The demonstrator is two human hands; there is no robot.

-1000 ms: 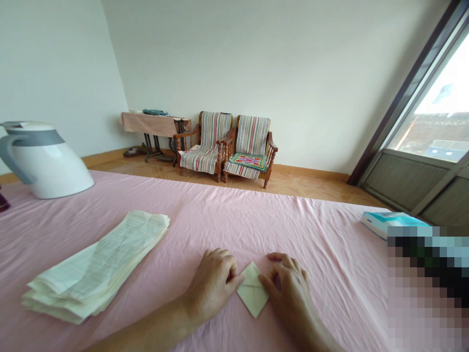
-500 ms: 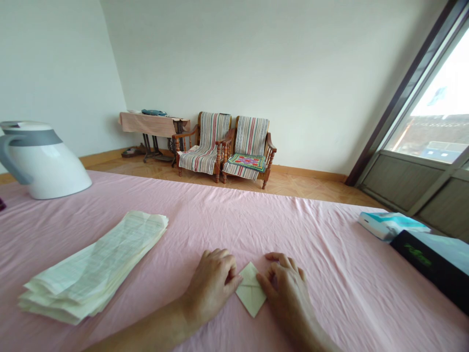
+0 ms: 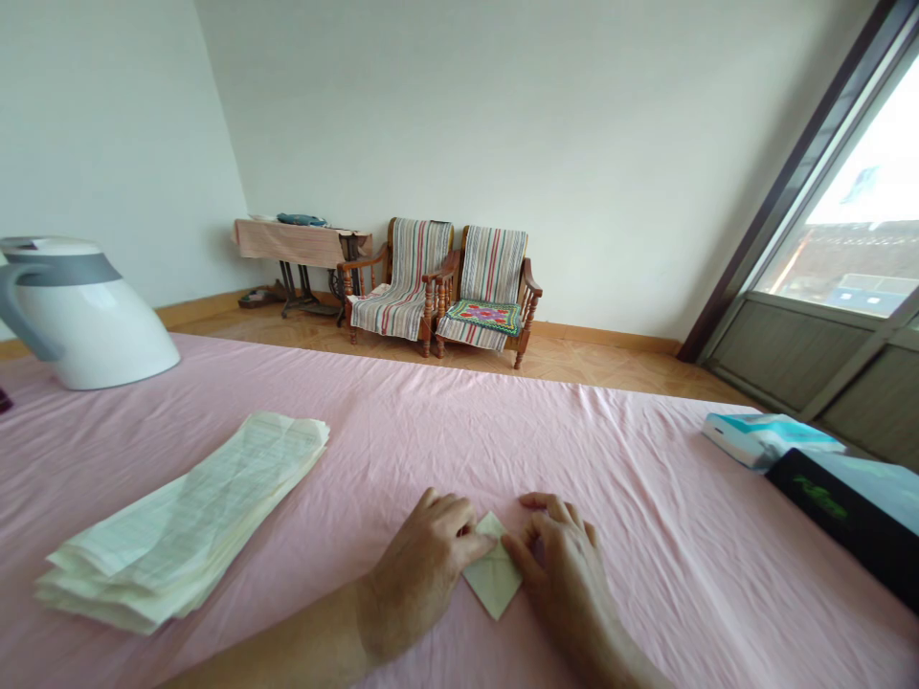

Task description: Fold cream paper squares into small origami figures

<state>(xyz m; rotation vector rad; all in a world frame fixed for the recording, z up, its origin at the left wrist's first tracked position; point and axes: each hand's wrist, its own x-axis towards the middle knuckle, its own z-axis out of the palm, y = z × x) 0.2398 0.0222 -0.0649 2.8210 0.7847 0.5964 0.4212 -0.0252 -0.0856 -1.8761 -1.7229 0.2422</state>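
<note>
A small piece of folded paper (image 3: 495,579), pale green and diamond-shaped, lies flat on the pink cloth with crease lines across it. My left hand (image 3: 429,555) comes in from the left with its fingers curled, and its thumb presses on the upper part of the paper. On the other side my right hand (image 3: 564,565) holds the paper's right corner under its thumb, the other fingers bent on the cloth. The left corner is partly hidden by my left hand. Further left rests a stack of long paper strips (image 3: 197,517), untouched.
A white and grey jug (image 3: 107,325) stands at the far left of the pink tablecloth (image 3: 402,421). To the right lie a tissue pack (image 3: 768,438) and a black-sided box (image 3: 833,502). Beyond the table are two wooden chairs (image 3: 488,282) and a cloth-covered sewing table (image 3: 287,241).
My left thumb has slid right, from the paper's left corner onto its upper middle. My right hand and the paper have hardly moved.
</note>
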